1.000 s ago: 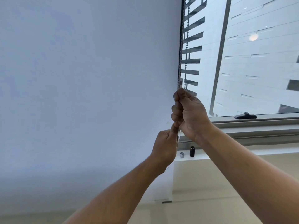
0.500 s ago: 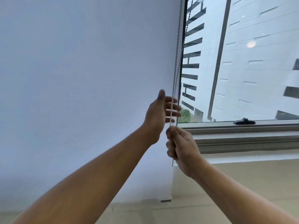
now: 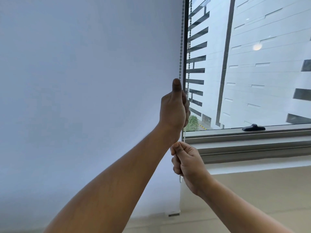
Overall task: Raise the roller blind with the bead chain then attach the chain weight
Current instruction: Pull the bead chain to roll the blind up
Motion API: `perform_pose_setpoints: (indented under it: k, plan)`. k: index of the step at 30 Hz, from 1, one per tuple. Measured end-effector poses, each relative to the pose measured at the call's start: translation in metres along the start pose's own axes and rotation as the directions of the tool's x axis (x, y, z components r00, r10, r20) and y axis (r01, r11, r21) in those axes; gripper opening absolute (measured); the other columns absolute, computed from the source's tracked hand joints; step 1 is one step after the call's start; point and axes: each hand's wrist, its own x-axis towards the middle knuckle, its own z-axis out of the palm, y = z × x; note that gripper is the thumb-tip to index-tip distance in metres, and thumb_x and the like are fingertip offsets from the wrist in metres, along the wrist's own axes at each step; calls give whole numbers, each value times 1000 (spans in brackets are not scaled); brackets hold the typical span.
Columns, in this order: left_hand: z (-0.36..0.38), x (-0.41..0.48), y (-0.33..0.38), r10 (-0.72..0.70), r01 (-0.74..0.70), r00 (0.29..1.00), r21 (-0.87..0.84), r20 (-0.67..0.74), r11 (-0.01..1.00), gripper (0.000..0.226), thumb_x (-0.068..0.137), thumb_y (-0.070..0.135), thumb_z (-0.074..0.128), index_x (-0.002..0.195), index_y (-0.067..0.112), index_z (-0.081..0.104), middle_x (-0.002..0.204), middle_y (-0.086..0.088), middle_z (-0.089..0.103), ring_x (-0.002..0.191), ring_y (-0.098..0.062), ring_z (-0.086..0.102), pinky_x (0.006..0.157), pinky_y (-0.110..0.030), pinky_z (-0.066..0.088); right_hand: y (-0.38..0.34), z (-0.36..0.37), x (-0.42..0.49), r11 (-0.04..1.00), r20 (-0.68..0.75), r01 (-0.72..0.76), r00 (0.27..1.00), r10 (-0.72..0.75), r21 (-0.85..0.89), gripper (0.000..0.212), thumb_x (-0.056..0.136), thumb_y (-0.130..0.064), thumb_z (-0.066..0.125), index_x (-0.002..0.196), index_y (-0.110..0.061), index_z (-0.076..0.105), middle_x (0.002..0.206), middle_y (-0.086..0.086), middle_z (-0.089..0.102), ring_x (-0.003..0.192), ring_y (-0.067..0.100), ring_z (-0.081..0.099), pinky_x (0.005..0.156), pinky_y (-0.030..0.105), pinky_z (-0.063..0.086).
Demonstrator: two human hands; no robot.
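Note:
A white roller blind (image 3: 84,98) fills the left of the view, its bottom rail (image 3: 173,214) hanging low near the floor side. The bead chain (image 3: 180,47) hangs in two strands along the blind's right edge. My left hand (image 3: 174,108) is closed around the chain, thumb up, at mid height. My right hand (image 3: 186,162) is just below it, pinching the same chain, and a short length of beads dangles under the fist. The chain weight is not visible; my arms cover the sill where it lay.
A window (image 3: 252,64) to the right looks onto a pale building. A black window handle (image 3: 253,127) sits on the lower frame (image 3: 252,137). A beige wall (image 3: 260,190) runs below the sill.
My left hand rose from below my right hand to above it and closed on the chain. My right hand dropped lower with the chain. The sill parts are now hidden.

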Motion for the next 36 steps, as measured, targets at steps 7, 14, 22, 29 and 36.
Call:
perform_pose_setpoints:
  k: [7, 14, 22, 29, 36]
  plan:
    - [-11, -18, -49, 25, -22, 999, 116, -24, 993, 63, 103, 51, 33, 45, 25, 31, 41, 4, 25, 31, -8, 20, 37, -12, 21, 37, -18, -8, 940, -51, -41, 998, 25, -340, 47, 102, -22, 47, 56, -27, 57, 46, -6, 32, 43, 10, 23, 46, 28, 18]
    - [-31, -47, -119, -184, 213, 974, 253, -132, 944, 62, 98, 57, 40, 46, 24, 27, 44, 3, 26, 36, -11, 19, 40, -19, 18, 39, -44, -14, 143, 261, 237, 946, 191, -961, 25, 93, -30, 41, 74, -27, 58, 80, -6, 71, 75, 20, 64, 67, 39, 52]
    - [-32, -46, -123, -164, 197, 975, 244, -150, 949, 63, 97, 58, 41, 45, 23, 31, 42, 8, 27, 45, -16, 23, 50, -29, 22, -42, -62, 43, 250, 179, 111, 946, 271, -962, 39, 89, 4, 45, 84, -30, 65, 84, -7, 70, 82, 9, 70, 72, 28, 57]
    - [-26, -47, -128, -200, 222, 973, 228, -117, 948, 61, 94, 64, 39, 48, 24, 31, 44, 5, 28, 38, -10, 24, 37, -19, 26, -86, -31, 70, 963, 231, -204, 959, 161, 177, 41, 100, -41, 44, 80, -14, 67, 69, 3, 65, 66, 19, 65, 65, 31, 50]
    - [-31, -44, -135, -139, 154, 988, 280, -74, 948, 58, 98, 60, 38, 53, 24, 26, 46, 6, 27, 44, -12, 23, 43, -24, 23, -62, -21, 72, 926, 45, 42, 997, -64, 374, 38, 87, -46, 54, 62, -20, 44, 46, -11, 30, 37, 5, 17, 41, 25, 9]
